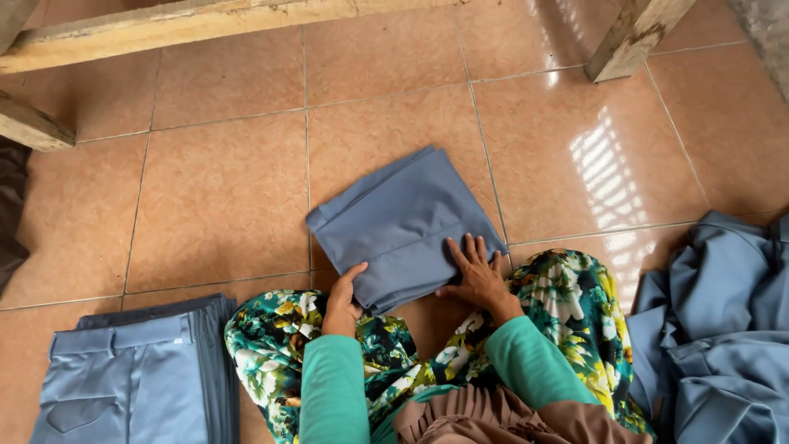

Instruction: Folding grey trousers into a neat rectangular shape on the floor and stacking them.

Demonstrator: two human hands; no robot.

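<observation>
A person sitting on a tiled floor (222,189) presses a folded grey-blue garment (403,226) flat, right hand (477,275) spread on top, left hand (343,300) curled at its near edge. It looks fully folded and ready to lift. A stack of folded trousers (140,370) lies left, a loose pile of cloth (723,329) right; nothing blocks either.

Looks like a home garment workshop to me: glossy terracotta tiled floor (222,197), rough wooden bench legs (633,37), a stack of folded blue-grey trousers (131,378), loose blue-grey fabric heap (723,329).
</observation>
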